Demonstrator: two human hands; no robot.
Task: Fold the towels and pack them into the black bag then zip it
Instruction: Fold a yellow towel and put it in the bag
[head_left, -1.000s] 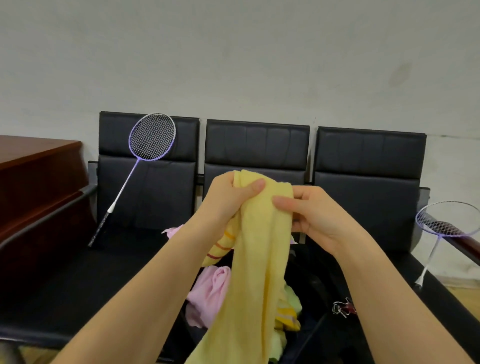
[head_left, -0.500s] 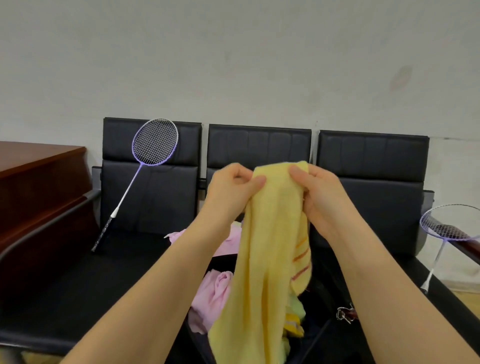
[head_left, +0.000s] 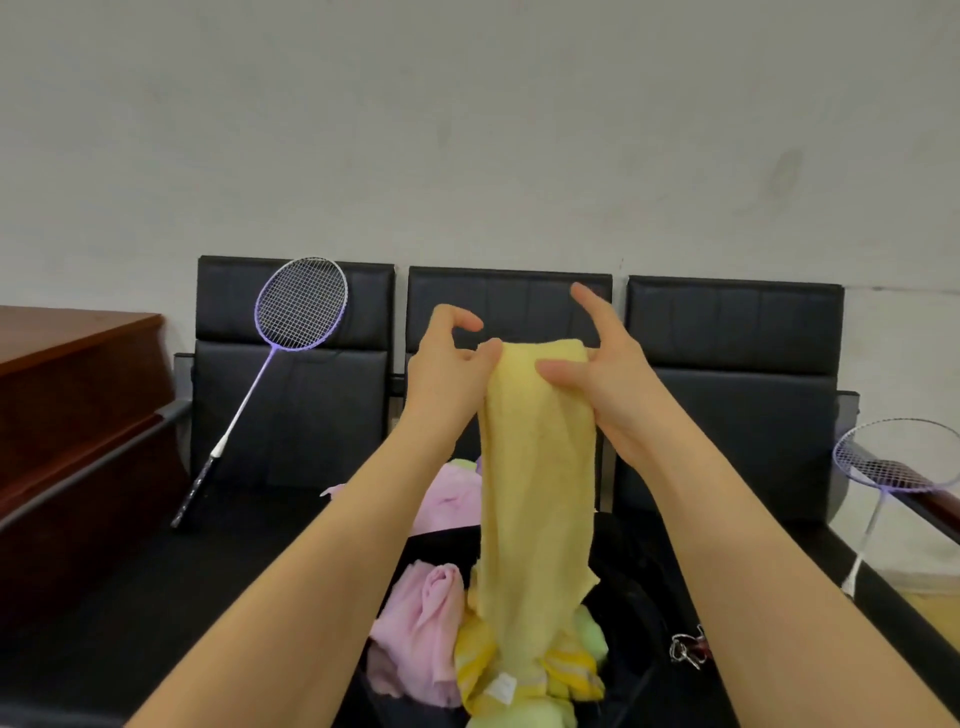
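A yellow towel (head_left: 535, 467) hangs lengthwise in front of the middle chair. My left hand (head_left: 447, 364) pinches its top left corner. My right hand (head_left: 602, 374) grips the top right edge, thumb across the front and index finger raised. The towel's striped lower end (head_left: 524, 675) rests on the open black bag (head_left: 639, 597) on the seat. Pink towels (head_left: 421, 623) and a light green towel (head_left: 592, 634) lie in and around the bag. Another pink towel (head_left: 447, 499) lies behind it.
Three black chairs (head_left: 727, 395) stand against the grey wall. A purple badminton racket (head_left: 291, 332) leans on the left chair, another racket (head_left: 893, 467) rests at the right armrest. A brown wooden desk (head_left: 67, 395) stands at left. Keys (head_left: 685, 647) hang at the bag's right.
Both hands have moved apart along the towel's top edge, spreading it wider. The towel hangs straighter, and its striped end has dropped onto the bag.
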